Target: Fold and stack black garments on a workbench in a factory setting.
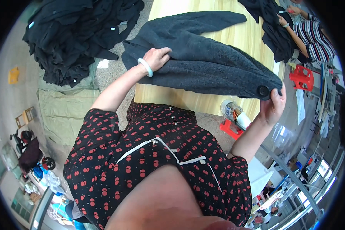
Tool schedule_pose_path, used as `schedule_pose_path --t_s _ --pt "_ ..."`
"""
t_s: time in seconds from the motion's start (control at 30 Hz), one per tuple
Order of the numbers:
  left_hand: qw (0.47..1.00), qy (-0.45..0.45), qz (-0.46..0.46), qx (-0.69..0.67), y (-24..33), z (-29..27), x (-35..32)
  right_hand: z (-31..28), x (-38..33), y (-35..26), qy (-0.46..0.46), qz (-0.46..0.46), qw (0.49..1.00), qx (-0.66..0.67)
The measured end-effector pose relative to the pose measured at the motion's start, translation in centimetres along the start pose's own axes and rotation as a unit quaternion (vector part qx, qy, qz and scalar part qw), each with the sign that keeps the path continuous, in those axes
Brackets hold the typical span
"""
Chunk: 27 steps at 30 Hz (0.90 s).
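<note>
A dark grey, thick-knit jacket (203, 53) lies stretched over the near end of the table, one sleeve reaching toward the far right. My left hand (156, 58), with a pale bangle at the wrist, is closed on the jacket's left part, its fingers curled into the cloth. At the right, my right hand (274, 106) pinches the jacket's corner, thumb close to a large black button (263, 90). That corner is held out by the table's right edge. The fingers of my right hand are partly hidden behind the cloth.
Wooden table (161, 95) under the jacket. A big pile of black garments (76, 36) lies left on green sheeting (65, 119). Near the table's front right edge are a clear tub (229, 108) of tools and a red stool (230, 128). Across, a co-worker's hands (283, 21) handle black garments.
</note>
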<state>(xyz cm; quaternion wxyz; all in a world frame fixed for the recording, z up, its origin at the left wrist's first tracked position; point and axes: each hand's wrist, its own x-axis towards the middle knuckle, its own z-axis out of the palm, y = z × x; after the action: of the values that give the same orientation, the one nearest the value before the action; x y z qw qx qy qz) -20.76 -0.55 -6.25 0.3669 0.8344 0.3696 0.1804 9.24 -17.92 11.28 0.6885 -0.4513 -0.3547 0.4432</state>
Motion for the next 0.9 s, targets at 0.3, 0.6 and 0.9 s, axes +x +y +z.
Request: schedule_pose_path --t_s 0.3,0.6,0.9 --pt "0.906 -0.066 -0.177 -0.38 6.0 -12.0 -3.8 -3.6 -0.5 0.4 0.155 -0.03 0.987 -0.038" --pt "0.935 -0.188 -0.121 0.276 -6.8 0.7 0.3 -10.1 0.6 21.5 0.167 0.09 0.68 -0.709" --pt "0.966 -0.236 -0.03 0.1 -0.8 9.9 8.8 -3.6 2.7 24.8 -0.099 0.02 0.794 -0.599"
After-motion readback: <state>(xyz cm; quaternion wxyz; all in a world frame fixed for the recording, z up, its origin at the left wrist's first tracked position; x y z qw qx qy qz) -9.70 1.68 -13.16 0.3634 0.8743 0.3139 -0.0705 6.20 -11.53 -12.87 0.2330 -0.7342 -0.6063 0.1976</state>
